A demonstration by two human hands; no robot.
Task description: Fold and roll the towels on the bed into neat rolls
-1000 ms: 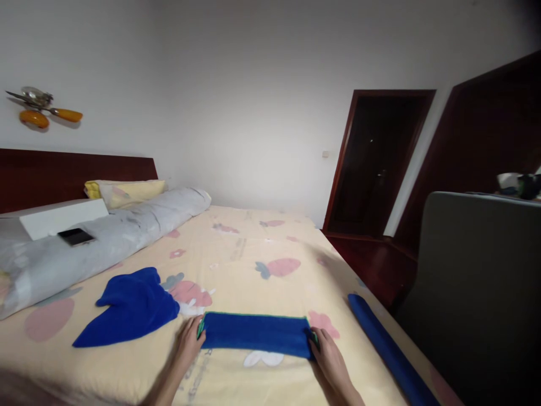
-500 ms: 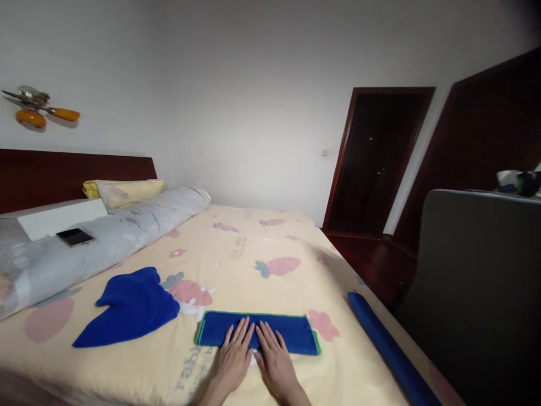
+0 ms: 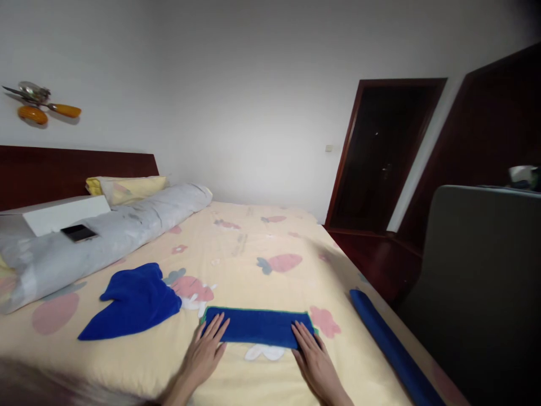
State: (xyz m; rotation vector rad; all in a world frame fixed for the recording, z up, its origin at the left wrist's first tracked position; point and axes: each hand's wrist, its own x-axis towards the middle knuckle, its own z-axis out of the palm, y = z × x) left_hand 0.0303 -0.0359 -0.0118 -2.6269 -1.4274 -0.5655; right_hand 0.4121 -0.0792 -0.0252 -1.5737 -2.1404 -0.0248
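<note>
A blue towel with a green edge (image 3: 260,326) lies folded into a long narrow strip on the yellow bedsheet (image 3: 253,254). My left hand (image 3: 207,352) lies flat on its left end, fingers stretched out. My right hand (image 3: 315,361) lies flat on its right end, fingers also stretched out. Neither hand holds anything. A second blue towel (image 3: 135,301) lies crumpled on the sheet to the left, apart from my hands.
A rolled grey quilt (image 3: 105,231) with a phone (image 3: 79,232) and a white box (image 3: 54,213) lies along the headboard side. A blue roll (image 3: 391,347) runs along the bed's right edge. A grey chair back (image 3: 482,282) and dark doorway (image 3: 380,158) stand at right.
My hands were at the strip's two ends, came together at its middle, and have now slid apart to the ends again, flat on the cloth.
</note>
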